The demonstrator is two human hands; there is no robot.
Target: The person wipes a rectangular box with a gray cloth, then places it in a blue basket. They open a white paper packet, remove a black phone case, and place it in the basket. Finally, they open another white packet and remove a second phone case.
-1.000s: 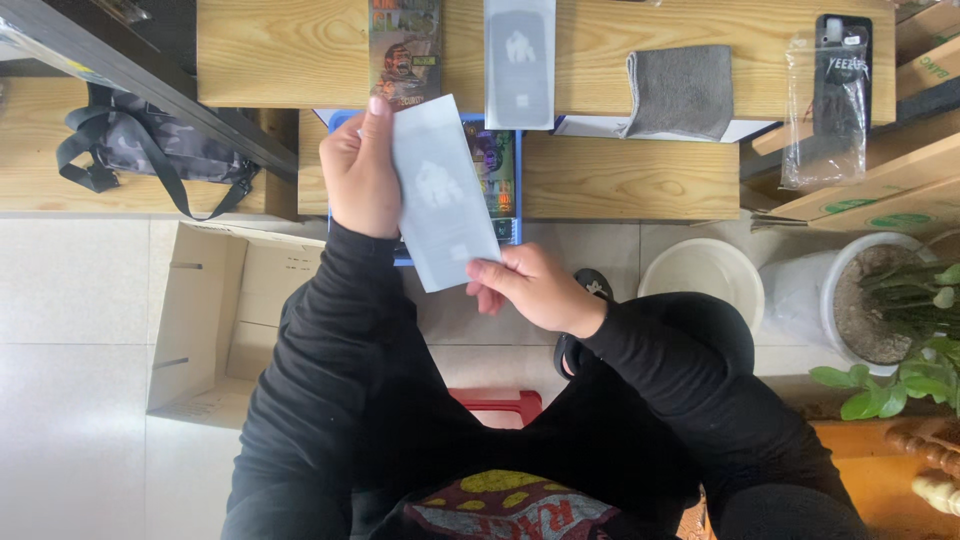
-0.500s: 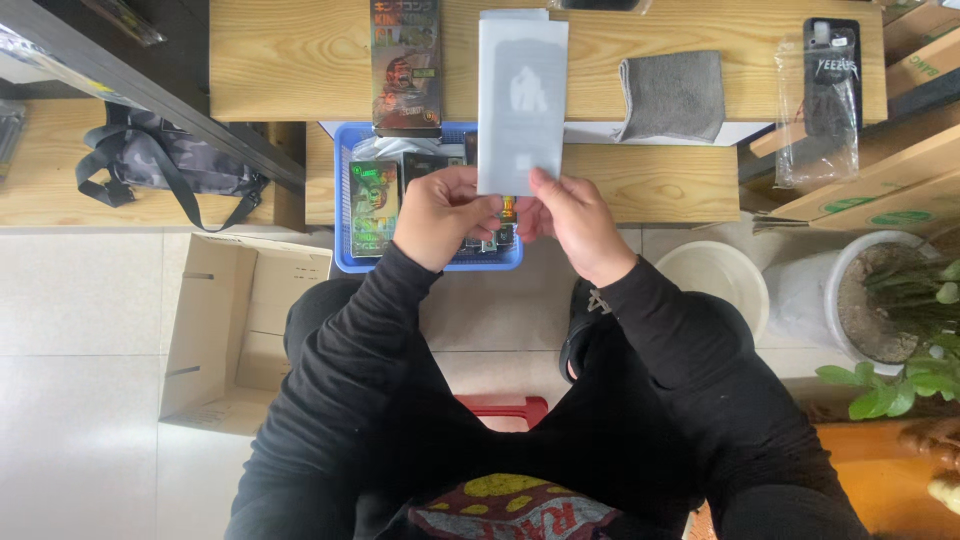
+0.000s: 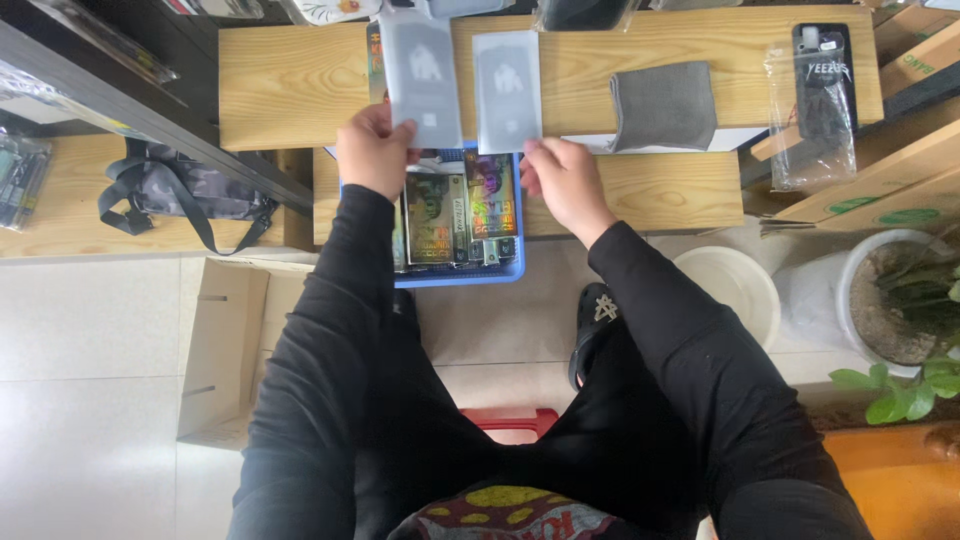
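Now: left hand [image 3: 372,152] pinches one grey sleeve [image 3: 420,72], right hand [image 3: 562,178] another [image 3: 507,90]; blue tray [image 3: 470,275] below fingers, full.

A single head-worn camera looks almost straight down from above the seated person. It faces the wooden table [image 3: 300,85] ahead and the person's lap, fairly close (no second view is given).

Two frosted grey sleeves [image 3: 420,75] [image 3: 506,90] carry pale white emblems. The tray [image 3: 460,275] is blue, its packets [image 3: 436,218] iridescent green-gold. The cloth [image 3: 663,105] is grey, sleeves [image 3: 330,330] black, table [image 3: 290,85] light wood.
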